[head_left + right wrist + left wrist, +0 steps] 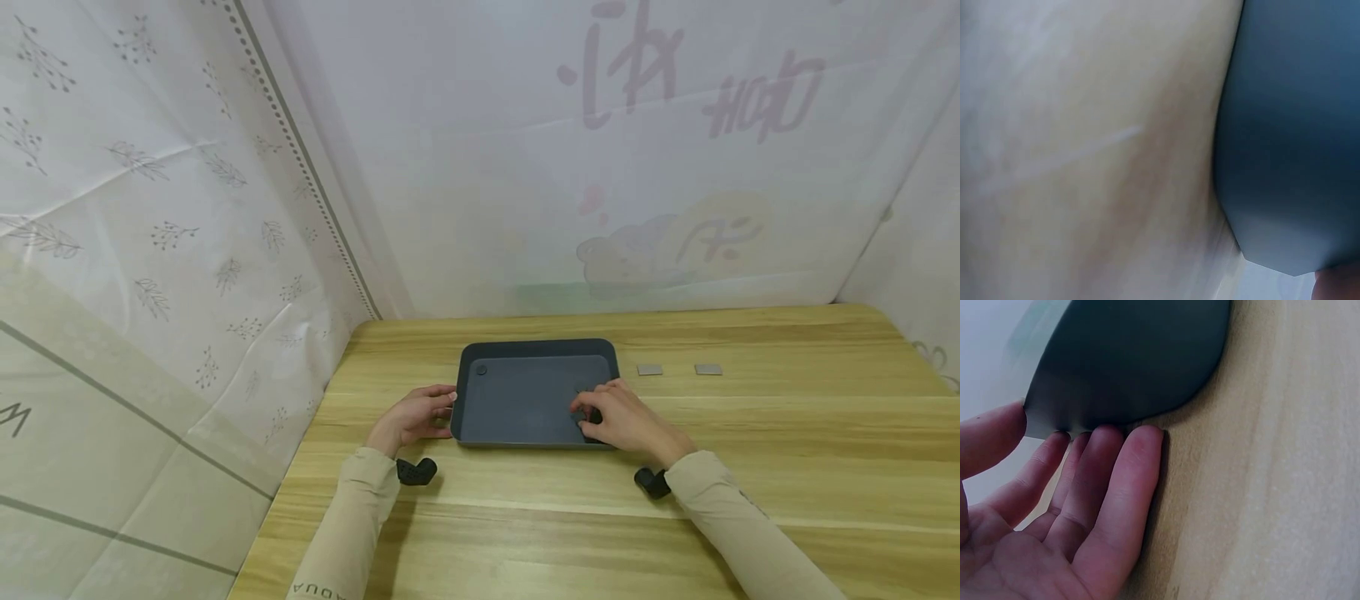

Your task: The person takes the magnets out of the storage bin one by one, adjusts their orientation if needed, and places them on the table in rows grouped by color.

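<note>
A dark grey rectangular tray [525,396] with raised, rounded walls lies on the wooden table. At its left wall, my left hand [420,414] holds the edge. The left wrist view shows that thumb at the rim and the fingers [1107,462] against the outer wall. Over the tray's near right corner, my right hand [622,417] has its thumb and forefinger pinched around a small dark disc [577,417]. Another dark disc [580,387] lies just beyond these fingers, and a third dark disc [482,370] sits in the far left corner. The right wrist view barely catches a fingertip [1338,284].
Two small flat grey rectangles [649,370] [708,369] lie on the table right of the tray. Black wrist mounts [417,472] [652,482] sit at both cuffs. Printed white cloth [487,167] hangs behind the table and at its sides.
</note>
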`<act>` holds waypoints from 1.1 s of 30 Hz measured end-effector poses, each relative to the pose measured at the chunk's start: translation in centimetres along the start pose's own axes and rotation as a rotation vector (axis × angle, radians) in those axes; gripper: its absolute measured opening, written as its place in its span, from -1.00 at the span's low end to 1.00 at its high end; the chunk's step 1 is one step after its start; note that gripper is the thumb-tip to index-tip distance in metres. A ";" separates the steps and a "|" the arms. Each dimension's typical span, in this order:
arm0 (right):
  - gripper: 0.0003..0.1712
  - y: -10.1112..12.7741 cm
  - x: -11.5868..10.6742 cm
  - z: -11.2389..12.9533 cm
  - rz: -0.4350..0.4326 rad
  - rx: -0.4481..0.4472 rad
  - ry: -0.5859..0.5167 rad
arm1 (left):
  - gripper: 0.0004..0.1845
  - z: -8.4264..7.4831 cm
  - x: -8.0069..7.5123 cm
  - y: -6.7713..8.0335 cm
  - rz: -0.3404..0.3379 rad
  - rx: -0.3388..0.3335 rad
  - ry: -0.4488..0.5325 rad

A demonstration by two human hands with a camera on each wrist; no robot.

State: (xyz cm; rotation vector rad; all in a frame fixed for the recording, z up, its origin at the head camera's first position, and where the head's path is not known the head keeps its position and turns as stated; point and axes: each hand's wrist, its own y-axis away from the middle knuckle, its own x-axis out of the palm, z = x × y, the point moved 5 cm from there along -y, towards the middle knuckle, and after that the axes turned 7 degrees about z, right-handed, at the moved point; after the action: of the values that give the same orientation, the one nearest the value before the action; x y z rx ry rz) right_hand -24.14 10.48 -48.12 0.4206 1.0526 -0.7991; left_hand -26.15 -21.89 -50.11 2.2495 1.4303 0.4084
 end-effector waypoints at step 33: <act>-0.71 -0.1 -0.8 0.1 -0.028 -0.008 -0.154 | -0.48 0.2 0.0 0.0 -0.002 -0.001 0.021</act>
State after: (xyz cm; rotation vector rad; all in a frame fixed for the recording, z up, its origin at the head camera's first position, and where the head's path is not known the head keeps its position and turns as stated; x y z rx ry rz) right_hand -24.33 10.68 -47.30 0.3323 0.9200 -0.8383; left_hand -26.09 -21.97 -50.25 2.2493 1.4429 0.4335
